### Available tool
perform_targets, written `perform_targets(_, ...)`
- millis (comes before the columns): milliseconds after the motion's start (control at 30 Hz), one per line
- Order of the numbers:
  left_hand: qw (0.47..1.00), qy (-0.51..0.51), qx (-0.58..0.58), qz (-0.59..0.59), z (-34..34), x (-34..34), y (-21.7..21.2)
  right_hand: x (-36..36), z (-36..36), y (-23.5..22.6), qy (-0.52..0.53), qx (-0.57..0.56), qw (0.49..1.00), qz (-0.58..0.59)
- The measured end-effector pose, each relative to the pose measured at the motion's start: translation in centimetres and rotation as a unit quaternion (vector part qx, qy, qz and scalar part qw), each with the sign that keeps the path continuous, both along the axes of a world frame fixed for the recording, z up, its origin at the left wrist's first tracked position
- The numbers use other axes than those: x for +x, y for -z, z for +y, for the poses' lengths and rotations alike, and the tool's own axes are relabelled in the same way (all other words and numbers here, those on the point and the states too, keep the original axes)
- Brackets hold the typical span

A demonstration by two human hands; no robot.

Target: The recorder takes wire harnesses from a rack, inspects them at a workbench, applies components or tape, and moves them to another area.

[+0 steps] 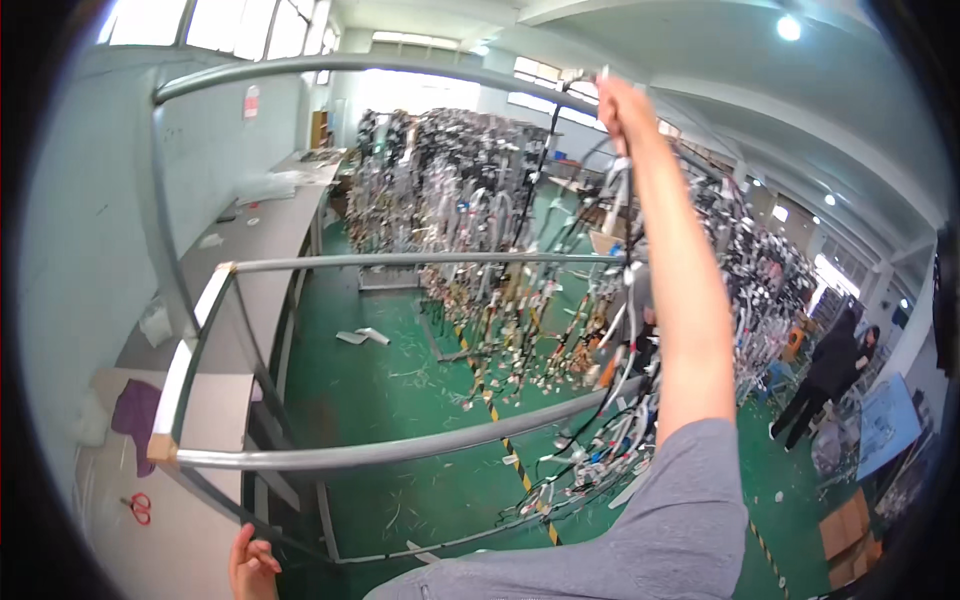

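My right hand (pixel 626 112) is raised to the top rail (pixel 400 64) of a grey metal rack. Its fingers are closed at the rail's right end, on what looks like a cable; the gripped part is mostly hidden. Beside that hand, a black cable (pixel 553 125) loops at the rail and hangs down. White and grey cables (pixel 622 200) dangle below the wrist, partly behind my forearm. Low on the left, my left hand (pixel 252 566) is partly in view, index finger raised and the others loosely bent. It holds nothing and is near the rack's lower corner.
Dense rows of hanging wire harnesses (pixel 460 170) fill the middle and right. Along the left wall runs a workbench (pixel 262 225); red-handled scissors (pixel 138 508) and a purple cloth (pixel 138 420) lie nearer. Two people (pixel 825 365) stand at right near cardboard boxes (pixel 845 525).
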State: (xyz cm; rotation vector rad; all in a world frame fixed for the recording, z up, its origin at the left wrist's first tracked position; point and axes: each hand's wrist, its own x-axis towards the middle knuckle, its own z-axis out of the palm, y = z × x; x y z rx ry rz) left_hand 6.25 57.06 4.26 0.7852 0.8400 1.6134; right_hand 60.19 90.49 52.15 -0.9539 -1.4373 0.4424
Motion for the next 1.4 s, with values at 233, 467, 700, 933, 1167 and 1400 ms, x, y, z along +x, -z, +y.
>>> perform_targets(233,0.997,-0.043,0.061,-0.008,3.0,-2.0,-2.6,-15.7,7.2,-10.8,-0.120,0.073,0.989,0.040)
perform_targets(467,0.997,-0.020,0.064,0.034,0.8,-6.4,-0.6,-18.2,7.1,-6.4,0.009,-0.050,0.994,-0.100)
perform_targets(700,0.995,0.078,0.022,0.055,1.6,-6.8,-0.9,-17.7,7.1,-1.3,-0.010,0.250,0.952,-0.175)
perform_targets(933,0.951,0.081,0.168,0.246,7.5,-0.4,-10.6,-23.7,2.1,2.5,0.078,0.264,0.933,-0.231)
perform_targets(1167,0.870,0.042,0.328,0.365,20.8,10.8,-25.0,-17.4,-1.8,9.6,-0.059,0.249,0.941,-0.220)
perform_targets(1400,0.915,0.178,0.251,0.262,24.6,18.5,-35.9,2.7,3.3,9.1,0.414,0.394,0.798,-0.189)
